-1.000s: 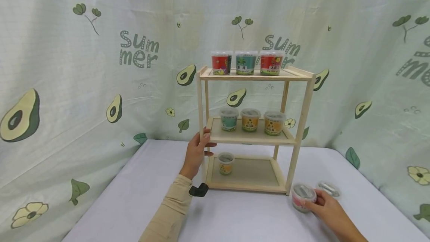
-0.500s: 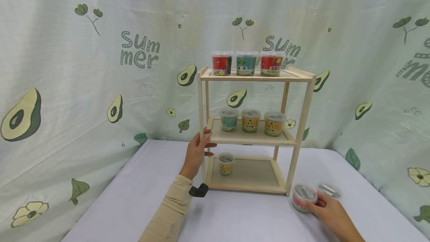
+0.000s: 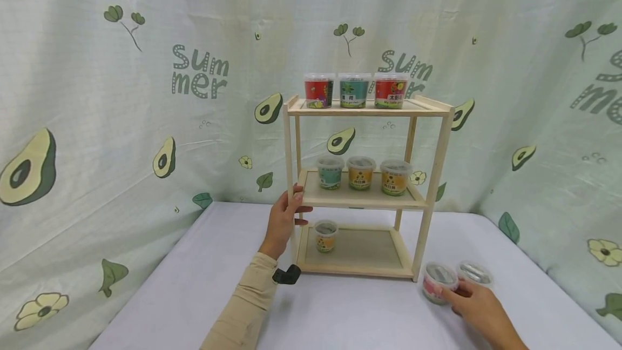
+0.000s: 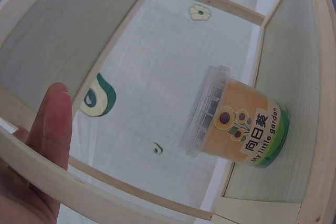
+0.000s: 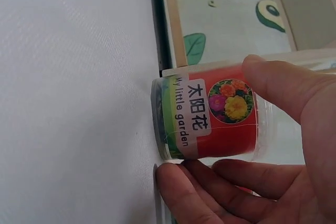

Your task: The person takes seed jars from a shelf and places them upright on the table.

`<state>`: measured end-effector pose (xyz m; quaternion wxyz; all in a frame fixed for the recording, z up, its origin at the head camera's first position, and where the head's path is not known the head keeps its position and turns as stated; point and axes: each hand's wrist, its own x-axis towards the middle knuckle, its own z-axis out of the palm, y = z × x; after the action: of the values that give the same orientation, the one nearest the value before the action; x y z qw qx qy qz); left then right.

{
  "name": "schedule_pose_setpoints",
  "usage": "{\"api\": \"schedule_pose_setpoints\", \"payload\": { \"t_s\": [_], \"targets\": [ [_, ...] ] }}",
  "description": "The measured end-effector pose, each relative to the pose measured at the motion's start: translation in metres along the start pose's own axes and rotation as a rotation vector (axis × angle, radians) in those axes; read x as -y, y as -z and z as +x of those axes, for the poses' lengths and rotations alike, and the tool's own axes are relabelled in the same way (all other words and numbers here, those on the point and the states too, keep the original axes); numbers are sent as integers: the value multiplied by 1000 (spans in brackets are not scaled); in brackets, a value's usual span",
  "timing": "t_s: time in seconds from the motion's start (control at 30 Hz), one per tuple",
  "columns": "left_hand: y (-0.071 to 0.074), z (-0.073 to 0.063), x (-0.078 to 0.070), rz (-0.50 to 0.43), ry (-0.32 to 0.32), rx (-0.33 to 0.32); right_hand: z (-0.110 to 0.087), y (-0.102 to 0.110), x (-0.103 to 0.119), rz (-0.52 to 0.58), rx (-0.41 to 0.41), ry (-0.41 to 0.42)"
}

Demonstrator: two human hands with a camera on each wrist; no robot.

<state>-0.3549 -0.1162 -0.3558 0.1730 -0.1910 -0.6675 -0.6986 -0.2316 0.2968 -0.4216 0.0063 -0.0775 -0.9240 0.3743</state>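
My left hand (image 3: 282, 223) grips the front left post of a three-tier wooden shelf (image 3: 359, 203) at the middle tier. In the left wrist view, the fingers (image 4: 56, 124) extend behind the post. On the bottom tier stands a small lidded cup (image 4: 247, 124) with an orange sunflower label. My right hand (image 3: 478, 307) holds a lidded cup (image 5: 210, 114) with a red flower label, thumb on one side and fingers on the other. This cup stands upright by the shelf's front right foot. Another clear-lidded cup (image 3: 475, 273) is just behind it, partly hidden by the hand.
Three cups (image 3: 355, 91) line the top tier, two red and one teal. On the middle tier are a teal cup (image 3: 330, 173) and two orange cups (image 3: 360, 174). A white cloth (image 3: 194, 285) covers the table, and an avocado-print curtain (image 3: 218, 139) hangs behind and at the sides.
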Motion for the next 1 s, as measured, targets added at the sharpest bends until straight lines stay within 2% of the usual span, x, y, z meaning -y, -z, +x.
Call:
{"api": "schedule_pose_setpoints", "payload": {
  "t_s": [0.27, 0.67, 1.0],
  "targets": [
    [0, 1, -1, -3, -5, 3, 2, 1, 1, -10, 3, -45],
    [0, 1, 1, 3, -1, 3, -1, -1, -4, 125, -5, -20],
    [1, 0, 0, -5, 3, -3, -3, 4, -4, 130, -26, -20]
  ]
}}
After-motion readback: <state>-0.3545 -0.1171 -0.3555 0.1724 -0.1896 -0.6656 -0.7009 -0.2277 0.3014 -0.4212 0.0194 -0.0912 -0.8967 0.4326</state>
